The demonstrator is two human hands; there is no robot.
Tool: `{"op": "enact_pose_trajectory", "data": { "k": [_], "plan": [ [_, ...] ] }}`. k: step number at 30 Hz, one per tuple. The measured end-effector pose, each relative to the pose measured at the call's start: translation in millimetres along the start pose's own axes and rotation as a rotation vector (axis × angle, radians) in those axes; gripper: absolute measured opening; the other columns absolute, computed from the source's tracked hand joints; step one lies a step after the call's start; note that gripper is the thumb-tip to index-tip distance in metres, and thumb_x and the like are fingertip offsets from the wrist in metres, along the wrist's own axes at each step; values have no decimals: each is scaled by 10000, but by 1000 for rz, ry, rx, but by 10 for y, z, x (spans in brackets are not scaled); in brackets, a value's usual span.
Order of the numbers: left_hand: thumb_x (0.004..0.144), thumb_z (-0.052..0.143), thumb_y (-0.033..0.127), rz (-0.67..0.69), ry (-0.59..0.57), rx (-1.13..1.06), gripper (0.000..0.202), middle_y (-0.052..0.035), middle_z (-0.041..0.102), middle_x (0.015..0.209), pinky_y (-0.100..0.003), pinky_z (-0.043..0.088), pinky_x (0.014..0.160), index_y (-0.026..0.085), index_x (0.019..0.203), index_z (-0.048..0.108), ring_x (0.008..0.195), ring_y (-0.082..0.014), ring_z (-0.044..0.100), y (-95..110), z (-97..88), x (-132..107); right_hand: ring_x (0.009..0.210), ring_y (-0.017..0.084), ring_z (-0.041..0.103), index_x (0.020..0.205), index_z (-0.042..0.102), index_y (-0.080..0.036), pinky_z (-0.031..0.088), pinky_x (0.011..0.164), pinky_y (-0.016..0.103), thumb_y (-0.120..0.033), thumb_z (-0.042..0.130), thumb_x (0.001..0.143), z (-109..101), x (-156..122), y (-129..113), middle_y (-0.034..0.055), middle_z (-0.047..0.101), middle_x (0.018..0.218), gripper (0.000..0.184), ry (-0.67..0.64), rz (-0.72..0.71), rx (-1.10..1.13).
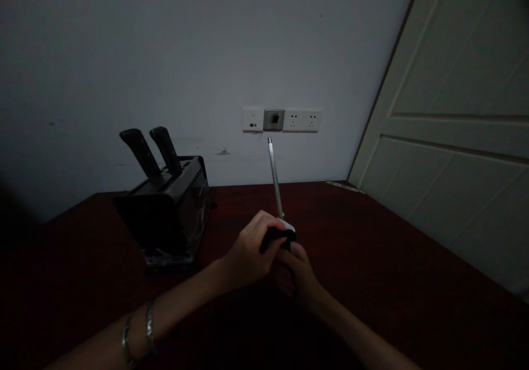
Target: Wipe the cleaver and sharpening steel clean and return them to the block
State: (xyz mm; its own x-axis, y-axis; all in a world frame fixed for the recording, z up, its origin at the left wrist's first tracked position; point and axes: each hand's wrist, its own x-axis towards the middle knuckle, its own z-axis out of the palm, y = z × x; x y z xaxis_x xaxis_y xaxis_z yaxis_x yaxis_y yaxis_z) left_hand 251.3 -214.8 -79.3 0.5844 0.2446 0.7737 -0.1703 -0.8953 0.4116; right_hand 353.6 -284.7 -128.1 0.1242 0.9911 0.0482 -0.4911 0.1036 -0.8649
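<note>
A slim, straight silver rod (275, 177) points up and away from me, tilted slightly left. At its base is a pale grey piece with a dark handle (273, 237) below it. My left hand (252, 249) is closed around this handle from the left, thumb and fingers bent over it. My right hand (300, 273) is closed just below and to the right, its fingers at the lower part of the handle. The hands touch or nearly touch, and they hide much of the handle. The tool's exact kind is hard to tell in the dim light.
A dark knife block (190, 205) with two black-handled knives (142, 152) stands on the dark red table (363, 249) to the left. Behind are a white wall with sockets (301, 120) and a switch. A panelled door (454, 122) slants along the right. A thin strip (345, 186) lies at the back edge.
</note>
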Motion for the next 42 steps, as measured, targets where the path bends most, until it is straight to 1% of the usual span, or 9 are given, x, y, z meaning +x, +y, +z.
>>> {"op": "enact_pose_trajectory", "data": {
  "k": [10, 15, 21, 22, 26, 29, 32, 38, 42],
  "plan": [
    [823, 501, 141, -189, 69, -162, 100, -21, 563, 809, -263, 455, 666, 186, 863, 422, 730, -126, 562, -47, 6, -36, 234, 17, 241, 626, 454, -178, 214, 216, 124, -376, 665, 694, 11, -49, -5, -123, 332, 349, 297, -30, 23, 62],
    [815, 517, 150, -220, 99, -174, 91, -17, 574, 788, -261, 461, 675, 182, 852, 441, 720, -127, 572, -95, -23, -23, 227, 19, 228, 643, 439, -191, 211, 211, 123, -381, 678, 677, 2, -39, -25, -130, 333, 338, 308, -50, 32, 72],
    [820, 533, 168, -248, 365, -93, 93, -6, 566, 782, -234, 469, 663, 179, 880, 462, 724, -117, 580, -65, -69, 35, 236, 15, 211, 641, 405, -200, 200, 218, 118, -382, 670, 688, 21, -53, -73, -135, 329, 350, 325, -42, 30, 64],
    [819, 532, 159, -222, 357, -99, 102, -7, 563, 787, -237, 470, 669, 182, 886, 459, 730, -118, 581, -43, -69, 34, 238, 15, 215, 632, 402, -198, 202, 219, 119, -389, 664, 693, 19, -55, -70, -132, 328, 353, 330, -39, 34, 54],
    [806, 529, 113, -120, 169, -121, 159, -21, 564, 831, -262, 470, 687, 194, 919, 450, 754, -128, 584, 21, -50, -10, 248, 16, 246, 597, 421, -181, 224, 230, 125, -410, 630, 724, -5, -55, -31, -116, 335, 370, 335, -68, 7, 18],
    [802, 530, 111, -76, 100, -119, 173, -29, 569, 848, -278, 467, 698, 196, 927, 445, 767, -135, 583, 10, -42, -46, 252, 18, 263, 598, 439, -173, 233, 236, 125, -402, 618, 742, -21, -52, -15, -112, 335, 373, 323, -89, -19, -1],
    [806, 524, 117, -83, 89, -157, 153, -24, 570, 829, -268, 465, 673, 193, 907, 437, 742, -129, 584, -24, -44, -55, 252, 21, 263, 641, 460, -175, 241, 237, 131, -391, 633, 727, -24, -53, -23, -114, 349, 379, 290, -94, -15, 16],
    [818, 531, 192, -271, 167, -297, 96, -17, 559, 763, -258, 462, 638, 183, 835, 437, 686, -126, 565, -63, -7, -47, 250, 21, 237, 650, 443, -186, 228, 228, 131, -377, 651, 696, -5, -66, -54, -119, 343, 376, 287, -92, 18, 46],
    [804, 542, 203, -332, 160, -373, 109, -19, 571, 763, -249, 459, 630, 180, 820, 436, 686, -127, 563, -101, 2, -33, 250, 19, 231, 626, 412, -194, 227, 228, 127, -364, 648, 694, 0, -65, -53, -121, 340, 371, 299, -94, 30, 59]
  ]
}}
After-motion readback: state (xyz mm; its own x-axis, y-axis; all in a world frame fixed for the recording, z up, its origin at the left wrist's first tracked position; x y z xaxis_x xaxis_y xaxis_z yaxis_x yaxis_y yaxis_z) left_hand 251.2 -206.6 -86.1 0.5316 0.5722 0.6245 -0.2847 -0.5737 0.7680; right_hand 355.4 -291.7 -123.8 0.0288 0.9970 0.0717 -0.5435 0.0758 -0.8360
